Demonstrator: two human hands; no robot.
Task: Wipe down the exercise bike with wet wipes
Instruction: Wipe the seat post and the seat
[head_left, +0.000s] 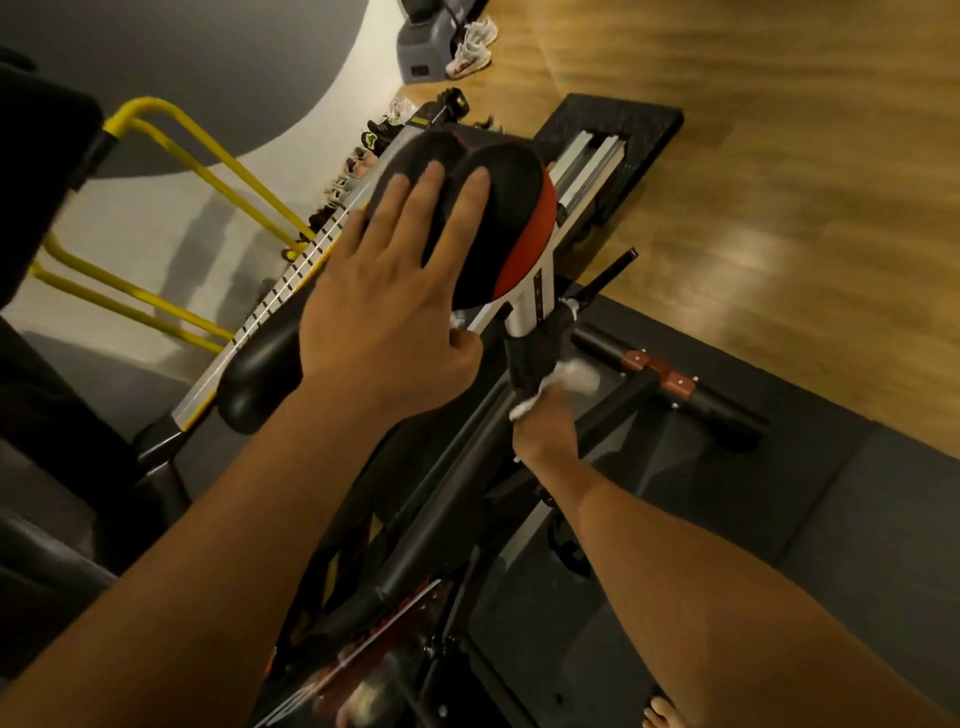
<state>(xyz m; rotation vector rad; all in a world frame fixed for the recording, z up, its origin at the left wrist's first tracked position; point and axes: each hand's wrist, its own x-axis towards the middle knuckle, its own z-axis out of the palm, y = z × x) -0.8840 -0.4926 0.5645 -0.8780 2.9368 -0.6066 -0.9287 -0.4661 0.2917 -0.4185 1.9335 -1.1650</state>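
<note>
The exercise bike's black and red saddle (511, 208) sits on a silver seat post (530, 306) above the black frame (467, 467). My left hand (395, 291) lies flat on the saddle with straight fingers spread over its top. Lower down, my right hand (545, 436) grips a crumpled white wet wipe (569, 379) and holds it against the black post clamp just under the silver post. Most of my right hand's fingers are hidden behind the frame.
The bike stands on a dark rubber mat (857, 509), with its rear stabiliser bar (675, 384) to the right. A yellow-railed machine (208, 171) stands at the left. Wooden floor (805, 182) lies beyond, with shoes (470, 52) near a grey base. A bare foot (665, 714) shows at the bottom.
</note>
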